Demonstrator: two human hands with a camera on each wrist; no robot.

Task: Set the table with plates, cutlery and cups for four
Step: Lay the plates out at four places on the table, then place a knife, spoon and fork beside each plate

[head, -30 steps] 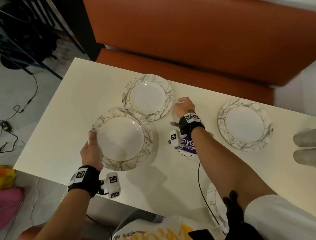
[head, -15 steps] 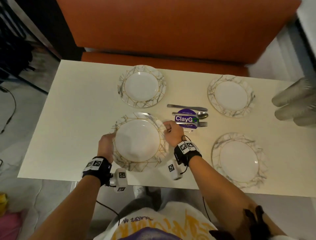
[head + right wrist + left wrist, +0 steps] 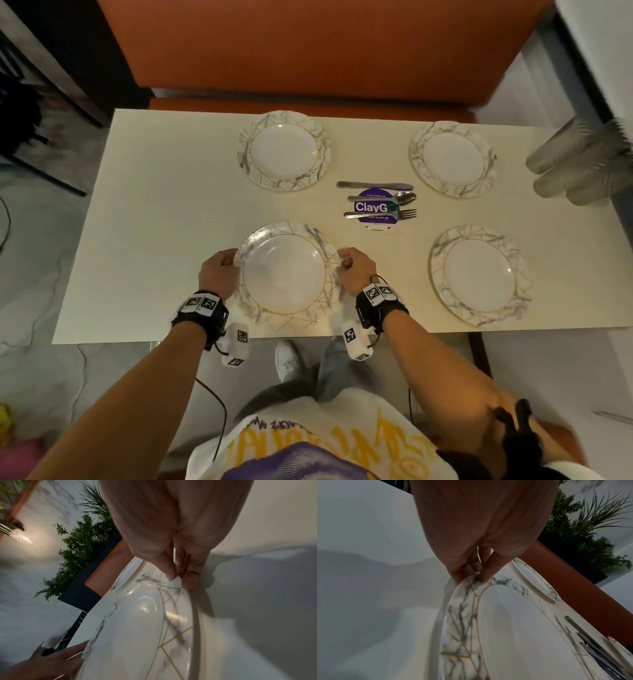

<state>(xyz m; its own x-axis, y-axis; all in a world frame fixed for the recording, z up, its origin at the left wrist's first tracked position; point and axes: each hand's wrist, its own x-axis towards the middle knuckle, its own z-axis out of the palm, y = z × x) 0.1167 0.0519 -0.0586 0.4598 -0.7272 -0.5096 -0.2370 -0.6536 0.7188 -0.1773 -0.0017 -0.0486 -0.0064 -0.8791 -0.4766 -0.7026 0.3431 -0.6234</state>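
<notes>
A marble-patterned plate with gold lines sits low at the table's near left. My left hand pinches its left rim and my right hand pinches its right rim. The left wrist view shows thumb and fingers closed on the plate edge. In the right wrist view the fingertips clamp the rim of the plate. I cannot tell whether it touches the table. A knife, spoon and fork lie across a purple sticker at mid-table.
Three matching plates lie at the far left, far right and near right of the cream table. Blurred translucent cups lie at the right end. An orange bench runs behind the table.
The plate has come from beside the far-left plate toward the near edge. My right hand left the cutlery spot and took the plate's right rim; the left hand kept its hold.
</notes>
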